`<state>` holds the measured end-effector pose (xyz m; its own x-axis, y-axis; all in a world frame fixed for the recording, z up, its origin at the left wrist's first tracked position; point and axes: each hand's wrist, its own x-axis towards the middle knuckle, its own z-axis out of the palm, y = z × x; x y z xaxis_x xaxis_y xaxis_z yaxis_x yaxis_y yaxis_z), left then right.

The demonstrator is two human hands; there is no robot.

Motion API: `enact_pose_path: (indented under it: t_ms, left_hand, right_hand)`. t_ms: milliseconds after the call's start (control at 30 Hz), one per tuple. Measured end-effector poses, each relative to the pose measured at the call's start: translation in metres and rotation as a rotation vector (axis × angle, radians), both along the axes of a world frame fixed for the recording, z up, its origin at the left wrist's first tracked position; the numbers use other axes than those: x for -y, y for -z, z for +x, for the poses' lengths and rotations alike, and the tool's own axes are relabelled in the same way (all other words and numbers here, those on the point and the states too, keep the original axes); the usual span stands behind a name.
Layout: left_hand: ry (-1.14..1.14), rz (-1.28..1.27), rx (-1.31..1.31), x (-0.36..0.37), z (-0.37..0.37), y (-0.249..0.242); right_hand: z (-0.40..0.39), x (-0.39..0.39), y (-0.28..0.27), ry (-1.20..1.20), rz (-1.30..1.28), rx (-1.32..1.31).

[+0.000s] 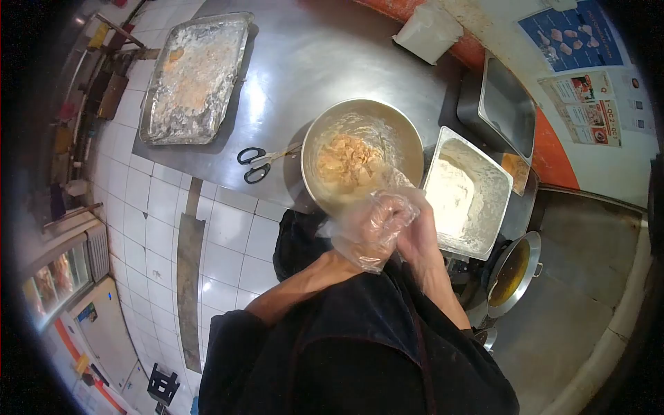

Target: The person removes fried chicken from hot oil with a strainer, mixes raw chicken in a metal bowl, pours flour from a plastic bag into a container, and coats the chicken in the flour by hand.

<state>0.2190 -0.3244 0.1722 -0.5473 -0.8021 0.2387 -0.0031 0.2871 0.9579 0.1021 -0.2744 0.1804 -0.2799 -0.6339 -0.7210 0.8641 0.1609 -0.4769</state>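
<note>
My left hand (377,225), inside a clear plastic glove, is curled just in front of the metal bowl's near rim. It appears to pinch a second clear plastic glove (395,178) that reaches up over the bowl. Close against it is my right hand (420,232), its wrist bare and its fingers mostly hidden behind the left hand and plastic. Pale, batter-coated pieces (349,159) lie in the round metal bowl (415,128). Immediately right of the hands stands a rectangular metal pan (498,207) holding white flour (449,197).
Black-handled scissors (256,166) lie left of the bowl. A flour-dusted tray (149,128) sits at the steel table's (297,55) far left. Right are an empty deep pan (508,104) and a wok of oil (512,273). A white box (429,31) stands by the wall.
</note>
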Motion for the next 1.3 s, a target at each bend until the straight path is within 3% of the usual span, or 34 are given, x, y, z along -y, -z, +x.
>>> enact_pose_path:
  t_ms: [33, 100, 200, 233, 267, 400, 467, 567, 600, 700, 833, 1000, 1100, 1167, 1233, 1267, 1300]
  left_hand:
    - [0.001, -0.002, -0.002, -0.002, 0.000, 0.002]
    - [0.034, -0.567, 0.078, -0.011, 0.004, 0.009]
    - [0.034, -0.572, 0.124, -0.013, 0.008, 0.016]
    - [0.050, -0.639, 0.143, -0.010, 0.010, 0.013]
    - [0.051, -0.640, 0.146, -0.009, 0.011, 0.009]
    - [0.008, -0.542, 0.194, 0.000, 0.014, 0.006]
    - [-0.003, -0.565, 0.183, 0.005, 0.014, 0.013]
    - [-0.045, -0.636, 0.077, -0.004, 0.012, 0.007]
    - [0.007, -0.550, 0.089, -0.016, 0.013, 0.015]
    - [0.176, -0.514, 0.128, -0.016, 0.014, 0.026]
    - [0.109, -0.427, 0.136, -0.009, 0.015, 0.011]
    - [0.222, -0.401, 0.005, -0.019, 0.007, 0.031]
    - [0.183, -0.326, 0.056, -0.016, 0.015, 0.025]
    - [0.157, -0.137, 0.046, 0.017, 0.028, 0.025]
    - [-0.205, 0.131, 0.001, 0.030, 0.050, 0.061]
    - [-0.524, 0.050, 0.005, 0.037, 0.047, 0.073]
    - [-0.619, 0.173, 0.075, 0.037, 0.049, 0.081]
  right_hand:
    - [0.001, 0.000, -0.001, -0.033, 0.110, 0.002]
    - [-0.016, -0.015, 0.028, -0.223, 0.017, 0.039]
    - [-0.012, 0.002, 0.030, -0.104, 0.074, -0.115]
    - [-0.013, 0.006, 0.024, -0.077, -0.037, -0.027]
    - [-0.013, 0.010, 0.018, -0.051, -0.150, 0.064]
    - [-0.012, 0.025, -0.010, -0.123, -0.147, 0.068]
    - [-0.006, 0.026, -0.017, -0.049, -0.133, 0.050]
    - [-0.017, 0.014, -0.001, -0.106, -0.041, -0.072]
    - [-0.019, 0.013, 0.003, -0.109, -0.039, -0.073]
    - [-0.021, 0.033, 0.007, 0.010, -0.129, 0.179]
    - [-0.024, 0.050, 0.013, -0.029, -0.166, 0.132]
    - [-0.027, 0.048, -0.002, -0.286, -0.112, -0.236]
    - [-0.027, 0.057, 0.001, -0.660, -0.011, -0.711]
    - [-0.032, 0.070, 0.003, -0.903, 0.060, -1.029]
    - [-0.034, 0.086, 0.013, -1.033, 0.101, -1.215]
    - [-0.038, 0.094, 0.026, -1.089, 0.111, -1.280]
    - [-0.041, 0.102, 0.038, -1.143, 0.121, -1.346]
